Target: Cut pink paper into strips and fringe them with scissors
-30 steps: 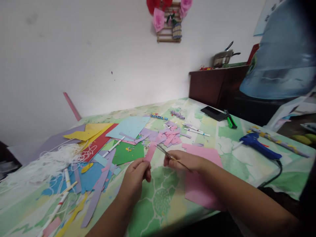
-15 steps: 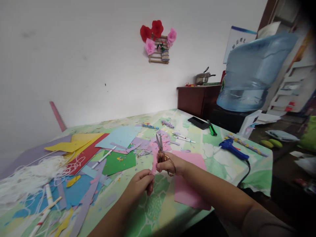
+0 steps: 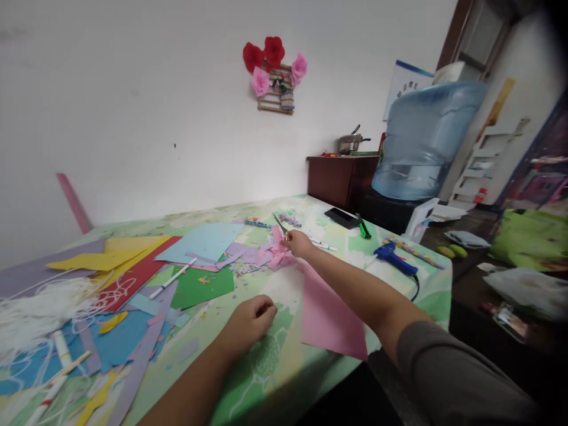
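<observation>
Head view: your right hand, nearer the scraps, clamps the scissors at their right; long axis slants away leftward. Your left hand, this side of the scraps, curls loosely, seemingly empty.

Slim metal scissors point away and leftward by a heap of pink and purple scraps; a pink sheet lies nearer.
</observation>
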{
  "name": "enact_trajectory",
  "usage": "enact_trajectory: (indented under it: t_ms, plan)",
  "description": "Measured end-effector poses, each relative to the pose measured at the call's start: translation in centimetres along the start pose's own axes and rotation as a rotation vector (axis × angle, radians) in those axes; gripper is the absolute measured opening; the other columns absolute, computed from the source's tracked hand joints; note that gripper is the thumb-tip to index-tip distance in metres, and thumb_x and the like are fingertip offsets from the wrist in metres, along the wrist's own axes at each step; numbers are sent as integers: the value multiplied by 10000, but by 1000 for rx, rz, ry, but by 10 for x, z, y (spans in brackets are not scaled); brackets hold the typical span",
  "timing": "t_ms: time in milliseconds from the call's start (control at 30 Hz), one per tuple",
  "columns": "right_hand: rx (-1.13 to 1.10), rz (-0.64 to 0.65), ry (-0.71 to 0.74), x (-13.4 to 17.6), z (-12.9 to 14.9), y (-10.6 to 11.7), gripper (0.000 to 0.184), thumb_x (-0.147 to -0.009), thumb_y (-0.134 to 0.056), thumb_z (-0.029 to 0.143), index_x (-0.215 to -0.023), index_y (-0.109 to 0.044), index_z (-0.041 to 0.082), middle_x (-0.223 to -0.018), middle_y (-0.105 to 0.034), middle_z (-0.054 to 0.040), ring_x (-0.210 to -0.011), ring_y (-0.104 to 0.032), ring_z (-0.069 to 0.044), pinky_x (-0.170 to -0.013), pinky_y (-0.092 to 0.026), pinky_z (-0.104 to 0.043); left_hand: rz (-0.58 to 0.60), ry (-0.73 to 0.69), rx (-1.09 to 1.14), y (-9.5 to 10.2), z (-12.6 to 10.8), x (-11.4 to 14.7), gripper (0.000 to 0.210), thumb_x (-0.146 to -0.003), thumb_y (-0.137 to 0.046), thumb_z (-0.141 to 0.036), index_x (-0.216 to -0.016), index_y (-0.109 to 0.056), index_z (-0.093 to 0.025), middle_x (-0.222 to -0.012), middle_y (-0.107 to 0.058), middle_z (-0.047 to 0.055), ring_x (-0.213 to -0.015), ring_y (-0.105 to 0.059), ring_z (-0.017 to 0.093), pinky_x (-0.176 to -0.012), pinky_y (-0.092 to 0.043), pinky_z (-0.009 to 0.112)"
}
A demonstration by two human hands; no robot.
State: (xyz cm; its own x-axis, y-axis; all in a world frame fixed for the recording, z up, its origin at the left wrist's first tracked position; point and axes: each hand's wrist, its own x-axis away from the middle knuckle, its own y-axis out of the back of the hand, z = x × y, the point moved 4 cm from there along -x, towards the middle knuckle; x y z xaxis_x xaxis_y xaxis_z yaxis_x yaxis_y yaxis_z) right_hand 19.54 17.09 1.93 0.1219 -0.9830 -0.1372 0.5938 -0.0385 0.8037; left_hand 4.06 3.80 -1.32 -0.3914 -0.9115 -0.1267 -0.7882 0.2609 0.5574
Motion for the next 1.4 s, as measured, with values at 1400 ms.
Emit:
enact_trajectory:
  t_ms: [1400]
  plan:
    - [-383,-68,238,68,2,13,215,-663,-457,385,-696,-411,178,-564,-443,46,-492,-434,-70,-455,-358,-188,-13,261,657,7,11,-7,281,-591,-575,-366,-730,-540,-125,-591,-561,6,-471,-490,100,-455,-362,214]
